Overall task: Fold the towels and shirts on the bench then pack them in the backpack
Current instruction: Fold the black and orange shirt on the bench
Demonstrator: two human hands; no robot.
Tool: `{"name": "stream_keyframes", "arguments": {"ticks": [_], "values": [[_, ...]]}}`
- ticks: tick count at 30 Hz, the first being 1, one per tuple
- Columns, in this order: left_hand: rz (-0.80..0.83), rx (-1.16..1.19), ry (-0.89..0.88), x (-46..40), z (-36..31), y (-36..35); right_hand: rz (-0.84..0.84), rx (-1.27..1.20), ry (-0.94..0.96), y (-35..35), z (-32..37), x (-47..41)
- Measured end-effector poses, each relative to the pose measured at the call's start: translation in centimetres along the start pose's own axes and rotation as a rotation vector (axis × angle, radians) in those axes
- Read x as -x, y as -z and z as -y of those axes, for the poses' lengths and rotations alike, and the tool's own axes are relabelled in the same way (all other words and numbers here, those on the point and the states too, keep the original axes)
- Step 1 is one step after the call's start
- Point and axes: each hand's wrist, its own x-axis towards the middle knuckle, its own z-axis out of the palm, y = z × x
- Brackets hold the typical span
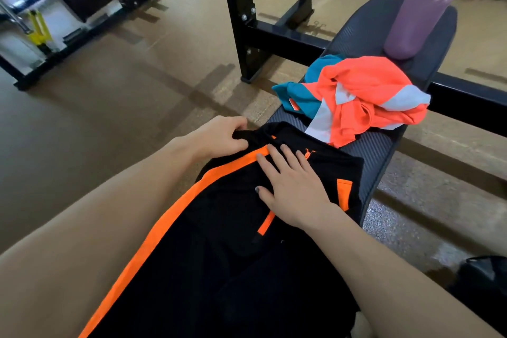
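A black shirt with orange stripes [227, 217] lies spread along the dark bench [381, 151] in front of me. My left hand [219, 136] pinches a fold of its black cloth at the far left corner. My right hand [293, 186] lies flat on the shirt with straight fingers, pressing it down. Beyond it, a crumpled orange and grey shirt [367, 99] sits in a heap on the bench, partly over a teal garment [299, 93]. A dark bag [482, 280], perhaps the backpack, shows at the lower right edge.
A purple water bottle [422, 8] stands on the far end of the bench. A black steel rack frame [241, 14] rises to the left of the bench, with a crossbar running behind it. Brown gym floor lies all around; other gym machines stand at the far left.
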Motion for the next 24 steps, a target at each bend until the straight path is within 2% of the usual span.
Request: {"name": "stream_keyframes", "arguments": {"ticks": [4, 10, 12, 16, 20, 24], "values": [[0.13, -0.17, -0.062, 2.6, -0.1, 1.4, 0.003, -0.04, -0.019, 0.0, 0.0, -0.2], [0.284, -0.484, 0.077, 5.9, 2.8, 2.0, 0.011, -0.053, -0.043, 0.2, 0.2, -0.2], [0.274, -0.567, 0.101, 7.2, 3.3, 2.4, 0.024, -0.058, -0.062, 0.4, 0.1, -0.2], [0.248, -0.573, 0.136, 10.6, 2.1, 3.5, 0.045, -0.053, -0.089, 0.6, 0.0, -0.2], [0.255, -0.777, 0.037, 14.6, -1.2, 2.4, 0.044, -0.054, -0.088, 0.5, 0.1, -0.2], [0.255, -0.688, 0.065, 18.2, -2.7, -0.9, 0.043, -0.046, -0.088, 0.5, 0.0, -0.2]]}}
